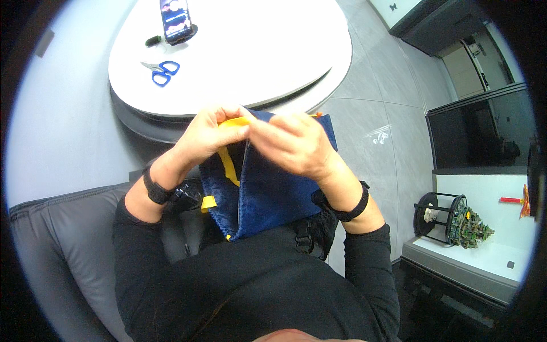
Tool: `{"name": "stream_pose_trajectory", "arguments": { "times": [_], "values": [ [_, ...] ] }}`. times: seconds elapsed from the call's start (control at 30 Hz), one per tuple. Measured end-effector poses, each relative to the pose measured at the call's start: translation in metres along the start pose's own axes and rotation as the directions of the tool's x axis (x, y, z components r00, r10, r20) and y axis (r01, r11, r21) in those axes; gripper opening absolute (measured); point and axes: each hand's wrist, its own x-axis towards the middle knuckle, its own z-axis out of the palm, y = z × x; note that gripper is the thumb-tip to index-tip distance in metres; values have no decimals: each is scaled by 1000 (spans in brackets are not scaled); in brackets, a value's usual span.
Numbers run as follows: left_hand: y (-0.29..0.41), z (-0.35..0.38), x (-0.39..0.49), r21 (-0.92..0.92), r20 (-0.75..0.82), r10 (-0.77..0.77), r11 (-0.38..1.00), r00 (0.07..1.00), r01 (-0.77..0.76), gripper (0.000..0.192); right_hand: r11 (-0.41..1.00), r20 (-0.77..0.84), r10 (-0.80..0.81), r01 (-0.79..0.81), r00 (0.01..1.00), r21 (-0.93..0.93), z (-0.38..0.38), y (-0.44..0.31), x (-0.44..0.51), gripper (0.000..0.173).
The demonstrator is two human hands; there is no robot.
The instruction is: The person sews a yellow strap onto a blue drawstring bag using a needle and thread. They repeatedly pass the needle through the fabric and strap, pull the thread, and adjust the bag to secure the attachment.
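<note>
A dark blue denim-like fabric piece (277,192), folded and looking like a pouch, hangs in front of my lap. My left hand (209,132) pinches a yellow fabric strip (234,122) at its upper edge. Close against those fingertips is my right hand (295,143), its fingers bent together and slightly blurred; whatever lies between them is hidden. More yellow strip (228,164) shows inside the fold. A yellow tab (208,203) sticks out at the left edge. Just beyond my right knuckles, a small orange tip (319,114) shows.
On the white table (265,51) lie blue-handled scissors (162,72) and a dark thread spool (153,41), near a propped phone (176,19). A grey sofa (60,239) is at left. At right, a black-framed stand (440,218) holds a decorative model.
</note>
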Motion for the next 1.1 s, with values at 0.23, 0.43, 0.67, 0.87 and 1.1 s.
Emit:
{"name": "stream_pose_trajectory", "arguments": {
  "times": [0.23, 0.43, 0.67, 0.87, 1.1],
  "values": [
    [-3, -4, -3, 162, -69, 22, 987, 997, -10, 18, 867, -197, 29, 74, 980, 493, -13, -63, 7, 24],
    [-7, -2, -4, 166, -58, 72, 984, 996, -62, 16, 805, -144, 65, 34, 987, 592, -21, -73, 11, 25],
    [-11, -2, -4, 173, -158, 95, 983, 983, -67, 14, 739, -27, 120, -71, 992, 670, -29, -66, 15, 24],
    [-14, -1, -6, 231, -121, 190, 960, 974, -159, 13, 663, -89, 84, 11, 992, 749, -40, -76, 16, 20],
    [-13, 0, -6, 181, -144, 100, 981, 984, -73, 17, 754, -59, 385, -277, 921, 595, -41, -42, 9, 28]
  ]
}}
